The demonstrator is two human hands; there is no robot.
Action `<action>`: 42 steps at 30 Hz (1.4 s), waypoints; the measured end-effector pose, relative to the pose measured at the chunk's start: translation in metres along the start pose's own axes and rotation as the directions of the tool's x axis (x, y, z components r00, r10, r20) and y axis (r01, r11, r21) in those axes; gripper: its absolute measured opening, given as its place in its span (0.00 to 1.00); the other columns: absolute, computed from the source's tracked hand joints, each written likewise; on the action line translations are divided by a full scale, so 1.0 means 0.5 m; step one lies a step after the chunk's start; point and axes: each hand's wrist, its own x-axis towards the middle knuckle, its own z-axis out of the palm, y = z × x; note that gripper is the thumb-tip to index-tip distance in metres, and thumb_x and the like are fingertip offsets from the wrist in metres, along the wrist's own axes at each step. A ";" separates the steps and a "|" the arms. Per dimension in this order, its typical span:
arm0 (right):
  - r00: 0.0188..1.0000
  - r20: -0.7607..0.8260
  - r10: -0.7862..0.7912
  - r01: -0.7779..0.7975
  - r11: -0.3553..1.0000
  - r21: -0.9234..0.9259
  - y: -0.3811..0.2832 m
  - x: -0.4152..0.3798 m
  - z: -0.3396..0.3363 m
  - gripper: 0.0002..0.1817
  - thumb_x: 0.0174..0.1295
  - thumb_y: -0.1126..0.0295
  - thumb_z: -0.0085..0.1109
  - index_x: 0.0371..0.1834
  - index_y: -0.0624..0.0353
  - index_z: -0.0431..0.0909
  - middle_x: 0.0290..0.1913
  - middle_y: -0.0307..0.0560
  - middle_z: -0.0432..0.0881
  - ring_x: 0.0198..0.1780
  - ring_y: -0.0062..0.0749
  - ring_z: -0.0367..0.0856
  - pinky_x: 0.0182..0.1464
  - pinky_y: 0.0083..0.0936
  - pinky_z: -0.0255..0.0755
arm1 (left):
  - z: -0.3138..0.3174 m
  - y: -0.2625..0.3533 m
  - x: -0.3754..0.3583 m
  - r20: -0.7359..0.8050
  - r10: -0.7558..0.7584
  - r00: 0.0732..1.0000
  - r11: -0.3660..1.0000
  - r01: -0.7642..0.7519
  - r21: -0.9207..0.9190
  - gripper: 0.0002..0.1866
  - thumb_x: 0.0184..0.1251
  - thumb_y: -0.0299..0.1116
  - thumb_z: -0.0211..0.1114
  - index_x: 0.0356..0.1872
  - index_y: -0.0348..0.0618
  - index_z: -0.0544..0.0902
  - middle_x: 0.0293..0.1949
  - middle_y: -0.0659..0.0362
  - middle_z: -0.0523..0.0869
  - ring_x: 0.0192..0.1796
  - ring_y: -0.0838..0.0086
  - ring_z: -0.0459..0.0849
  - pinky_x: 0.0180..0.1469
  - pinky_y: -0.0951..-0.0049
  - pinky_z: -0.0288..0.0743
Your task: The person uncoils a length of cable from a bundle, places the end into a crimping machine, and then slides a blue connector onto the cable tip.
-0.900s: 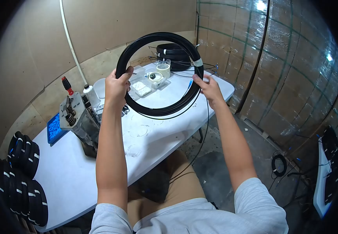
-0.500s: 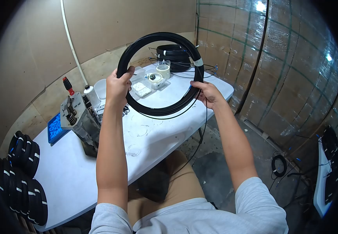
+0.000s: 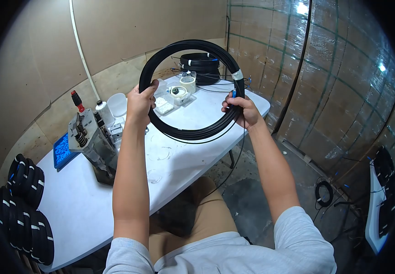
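Note:
A large coil of black cable (image 3: 186,133) is held up over the white table, its ring facing me. My left hand (image 3: 140,102) grips its left side, thumb over the front. My right hand (image 3: 243,109) is closed around the lower right side, beside a blue connector (image 3: 234,93) that stands up at the thumb. White tape (image 3: 237,75) binds the coil just above the right hand. A loose cable strand (image 3: 238,160) hangs from the right hand down past the table edge toward my lap.
On the white table (image 3: 83,219) stand a metal machine (image 3: 94,148), a blue tray (image 3: 62,153) of small blue parts, a white bottle (image 3: 104,112) and tape rolls (image 3: 188,83). Stacked coils lie at the back (image 3: 202,68) and left (image 3: 26,228). Wrapped boxes (image 3: 279,59) line the right.
My right hand has shifted its grip on the coil, and the blue connector now shows at its thumb. The coil has moved slightly right and down.

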 end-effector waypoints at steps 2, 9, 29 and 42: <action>0.998 0.058 -0.021 0.020 0.999 0.030 -0.003 0.001 -0.001 0.05 0.62 0.73 0.61 0.33 0.59 0.75 0.27 0.40 0.75 0.31 0.28 0.79 0.36 0.27 0.75 | 0.001 -0.005 0.000 0.010 -0.021 1.000 0.999 0.022 -0.045 0.09 0.64 0.35 0.74 0.33 0.44 0.81 0.21 0.69 0.72 0.20 0.83 0.67 0.23 0.77 0.61; 0.997 -0.051 -0.056 0.058 0.998 0.040 -0.004 0.022 0.007 0.14 0.62 0.72 0.60 0.19 0.53 0.68 0.16 0.36 0.66 0.16 0.23 0.69 0.21 0.23 0.64 | 0.006 -0.049 0.012 0.007 -0.098 0.995 0.988 0.098 -0.122 0.08 0.65 0.35 0.72 0.32 0.46 0.81 0.20 0.71 0.69 0.19 0.82 0.65 0.23 0.77 0.59; 0.984 -0.173 -0.038 0.032 0.999 -0.039 0.003 0.037 0.014 0.15 0.60 0.73 0.61 0.18 0.52 0.67 0.15 0.33 0.65 0.13 0.20 0.64 0.17 0.21 0.58 | 0.002 -0.075 0.019 -0.046 -0.130 0.990 0.989 0.126 -0.075 0.10 0.69 0.37 0.69 0.30 0.51 0.77 0.19 0.71 0.67 0.19 0.81 0.64 0.23 0.76 0.59; 0.874 -0.375 -0.309 0.204 0.934 -0.294 -0.008 -0.011 0.078 0.09 0.55 0.73 0.64 0.22 0.57 0.74 0.16 0.36 0.72 0.14 0.19 0.69 0.18 0.20 0.61 | 0.045 -0.101 0.085 -0.121 0.137 0.983 0.861 -0.058 0.505 0.36 0.57 0.50 0.76 0.60 0.34 0.79 0.57 0.45 0.84 0.58 0.60 0.83 0.62 0.65 0.73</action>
